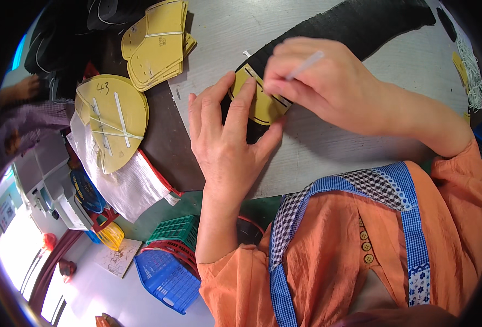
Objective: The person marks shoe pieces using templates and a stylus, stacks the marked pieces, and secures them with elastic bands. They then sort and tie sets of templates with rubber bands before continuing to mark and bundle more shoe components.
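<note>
A yellow card template [265,109] with dark slots lies on a long black sheet of material [382,27] on the light grey tabletop [328,147]. My left hand [224,133] rests flat on the template, fingers spread, pressing it down near its left side. In my right hand [331,82] is a slim, whitish translucent pen [306,64], gripped with bent fingers over the template's right edge. Its tip is hidden behind my fingers. The black sheet stretches from under my hands toward the far right.
Tied yellow templates [162,49] and a rounded yellow bundle [110,103] lie to the left, near a white cloth [121,188]. White cords [474,82] hang at the far right. Green [174,231] and blue baskets [167,278] stand below. Another person's hand [25,90] shows at left.
</note>
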Tool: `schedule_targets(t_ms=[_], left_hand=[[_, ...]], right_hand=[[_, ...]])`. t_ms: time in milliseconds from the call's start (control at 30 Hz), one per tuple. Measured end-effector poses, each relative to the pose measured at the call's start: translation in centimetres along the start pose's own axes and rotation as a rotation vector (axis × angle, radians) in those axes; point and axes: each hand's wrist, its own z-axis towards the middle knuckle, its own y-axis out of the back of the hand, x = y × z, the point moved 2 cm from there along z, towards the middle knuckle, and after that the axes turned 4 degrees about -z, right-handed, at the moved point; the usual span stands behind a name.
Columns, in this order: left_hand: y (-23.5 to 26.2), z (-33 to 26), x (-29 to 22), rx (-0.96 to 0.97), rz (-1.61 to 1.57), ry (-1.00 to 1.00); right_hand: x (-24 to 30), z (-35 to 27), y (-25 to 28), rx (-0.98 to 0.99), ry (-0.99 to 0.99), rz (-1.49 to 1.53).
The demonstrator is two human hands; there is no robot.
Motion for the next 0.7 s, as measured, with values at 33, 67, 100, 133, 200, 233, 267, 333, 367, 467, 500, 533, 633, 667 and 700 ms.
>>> schedule_targets(t_ms=[33, 67, 100, 133, 200, 233, 267, 333, 367, 467, 500, 533, 633, 667, 700], left_hand=[[0.0, -0.2, 0.1, 0.005, -0.022, 0.020], [-0.1, -0.2, 0.3, 0.007, -0.047, 0.033], [0.1, -0.1, 0.3, 0.006, -0.049, 0.029], [0.3, 0.1, 0.3, 0.010, -0.053, 0.027], [0.5, 0.4, 0.1, 0.020, -0.057, 0.030], [0.4, 0.5, 0.0, 0.008, -0.067, 0.027], [0.2, 0.8, -0.2, -0.005, -0.082, 0.017], [-0.2, 1.0, -0.2, 0.001, -0.064, -0.001], [-0.3, 1.0, -0.2, 0.005, -0.042, -0.015], [-0.5, 1.0, -0.1, 0.030, -0.011, -0.006], [-0.5, 0.8, 0.0, 0.032, -0.008, -0.003], [-0.3, 0.6, 0.1, 0.037, -0.034, 0.010], [-0.1, 0.9, 0.2, 0.030, -0.063, 0.009], [-0.1, 1.1, 0.1, 0.024, -0.066, 0.004], [-0.2, 1.2, 0.0, 0.026, -0.067, 0.002]], right_hand=[[0.2, -0.6, 0.5, 0.032, -0.015, 0.070], [0.2, -1.1, 1.0, 0.029, -0.016, 0.067], [0.1, -1.6, 1.5, 0.037, -0.086, 0.148], [-0.1, -1.8, 1.8, 0.044, -0.154, 0.229], [-0.7, -1.1, 2.8, -0.001, -0.242, 0.272], [-0.7, -0.5, 2.9, -0.025, -0.227, 0.235], [-0.9, 0.0, 3.1, -0.053, -0.215, 0.192], [-1.5, 0.7, 2.1, -0.079, -0.157, 0.148], [-1.7, 0.7, 1.6, -0.102, -0.096, 0.107], [-1.3, -0.2, 0.1, -0.069, -0.019, -0.013], [-0.7, -0.6, 0.5, -0.034, -0.040, 0.054], [-0.4, -1.2, 0.9, -0.033, -0.039, 0.059], [-0.8, -2.2, 2.4, 0.028, -0.139, 0.200], [-0.9, -1.9, 3.0, 0.026, -0.142, 0.200], [-1.2, -1.4, 3.4, -0.019, -0.197, 0.187]])
